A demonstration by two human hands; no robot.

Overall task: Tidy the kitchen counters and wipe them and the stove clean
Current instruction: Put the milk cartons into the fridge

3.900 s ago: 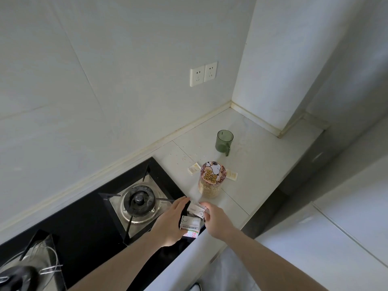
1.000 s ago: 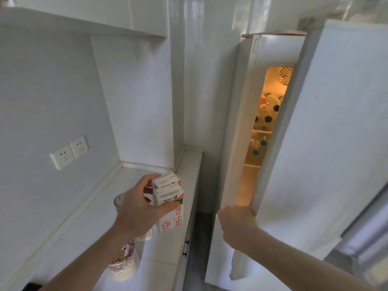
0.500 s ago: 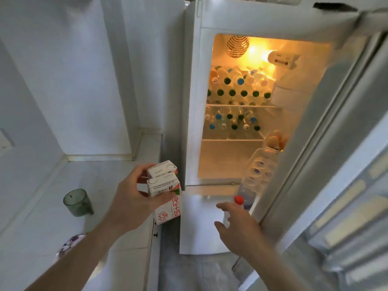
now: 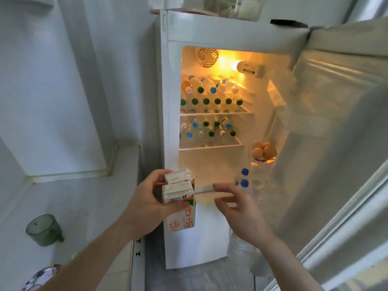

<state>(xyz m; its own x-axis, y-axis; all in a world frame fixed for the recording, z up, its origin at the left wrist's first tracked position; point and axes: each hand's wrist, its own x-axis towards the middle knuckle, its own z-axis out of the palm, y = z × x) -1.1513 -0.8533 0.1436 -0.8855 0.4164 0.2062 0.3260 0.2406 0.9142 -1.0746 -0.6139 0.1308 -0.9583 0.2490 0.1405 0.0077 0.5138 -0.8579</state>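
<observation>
Two milk cartons (image 4: 180,199) at frame centre, stacked one behind other, gripped by left hand (image 4: 147,203): fingers curled round back, thumb under front carton. Right hand (image 4: 237,206) beside cartons, not touching, fingers spread and loosely bent, holding nothing. Fridge (image 4: 212,30) open behind hands, interior lit; bottles (image 4: 206,101) fill two upper shelves, lowest shelf (image 4: 210,164) bare. Eggs (image 4: 262,150) in door rack, right of centre. Green cup (image 4: 44,229) on counter (image 4: 84,198), lower left.

White milk cartons (image 4: 180,198) (red lettering), green cup (image 4: 44,230), seemingly green and blue bottle caps (image 4: 217,101).
</observation>
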